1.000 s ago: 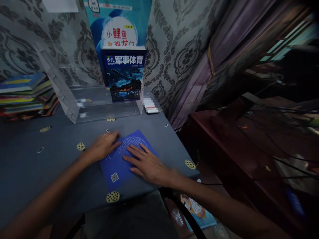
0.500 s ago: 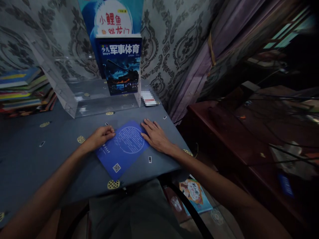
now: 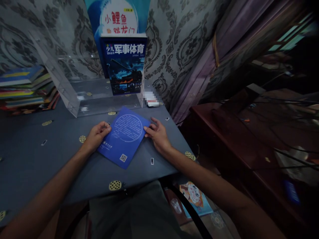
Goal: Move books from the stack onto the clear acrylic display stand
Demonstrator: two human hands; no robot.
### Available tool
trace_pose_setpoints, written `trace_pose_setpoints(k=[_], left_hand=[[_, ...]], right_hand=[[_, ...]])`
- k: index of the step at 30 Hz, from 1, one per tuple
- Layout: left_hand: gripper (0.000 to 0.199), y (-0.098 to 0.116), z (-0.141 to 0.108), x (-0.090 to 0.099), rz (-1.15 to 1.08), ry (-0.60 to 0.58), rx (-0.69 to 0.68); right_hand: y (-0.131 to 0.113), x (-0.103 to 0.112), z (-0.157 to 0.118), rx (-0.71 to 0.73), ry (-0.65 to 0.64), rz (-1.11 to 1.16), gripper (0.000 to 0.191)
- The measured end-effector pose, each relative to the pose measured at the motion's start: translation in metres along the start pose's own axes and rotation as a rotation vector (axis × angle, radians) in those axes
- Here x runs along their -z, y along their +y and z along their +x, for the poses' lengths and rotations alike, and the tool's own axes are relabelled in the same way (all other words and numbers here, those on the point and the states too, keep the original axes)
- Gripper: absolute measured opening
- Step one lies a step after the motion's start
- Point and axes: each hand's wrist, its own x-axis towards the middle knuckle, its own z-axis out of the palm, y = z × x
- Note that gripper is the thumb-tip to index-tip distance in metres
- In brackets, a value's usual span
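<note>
A thin blue booklet (image 3: 127, 132) with a white printed circle and a QR code is between my hands, just above or on the table's near part. My left hand (image 3: 99, 133) pinches its left edge between thumb and fingers. At the opposite edge, my right hand (image 3: 158, 135) grips it with the thumb and a finger. Beyond it, a clear acrylic book stand (image 3: 71, 109) holds a dark blue book (image 3: 127, 71) with a tank on its cover. Behind that book rises a taller light-blue one (image 3: 119, 16).
A pile of books (image 3: 28, 88) lies at the left on the grey patterned tablecloth (image 3: 62, 159). Right of the stand is a small, partly blurred item (image 3: 152, 98). A dark red table (image 3: 224, 139) with cables is at the right. Another book (image 3: 195, 199) lies low beside my lap.
My right hand has gone from lying flat on the booklet's edge to gripping it. The booklet has turned and its far edge has lifted or shifted away from me.
</note>
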Motion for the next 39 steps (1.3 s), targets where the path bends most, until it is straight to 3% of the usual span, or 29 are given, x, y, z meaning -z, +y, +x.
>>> trace_pose_setpoints(k=[3,7,15,19,23,27,32,39], left_hand=[[0.042,-0.001,0.002,-0.003,-0.050,0.050,-0.003],[0.038,-0.001,0.004,-0.006,-0.140,0.152,-0.056],[0.028,0.004,0.002,-0.003,-0.226,0.288,-0.206],[0.027,0.007,0.000,-0.001,-0.300,0.317,-0.252],[0.026,0.013,-0.001,0.003,-0.395,0.283,-0.261],[0.036,0.019,-0.003,0.011,-0.426,0.153,-0.248],[0.039,0.019,-0.002,0.015,-0.326,0.020,-0.264],[0.044,0.015,0.002,0.015,-0.188,-0.019,-0.307]], right_hand=[[-0.003,-0.007,-0.006,-0.063,-0.020,0.078,0.068],[-0.003,-0.020,-0.023,-0.156,-0.228,0.060,0.043],[0.001,-0.035,-0.057,-0.315,-0.566,-0.021,0.042],[0.002,-0.033,-0.061,-0.356,-0.653,-0.055,0.039],[-0.002,-0.029,-0.055,-0.316,-0.612,-0.098,0.040],[-0.008,-0.025,-0.041,-0.238,-0.555,-0.170,0.043],[-0.013,-0.020,-0.022,-0.229,-0.471,-0.147,0.050],[-0.019,-0.020,-0.007,-0.259,-0.416,-0.099,0.053]])
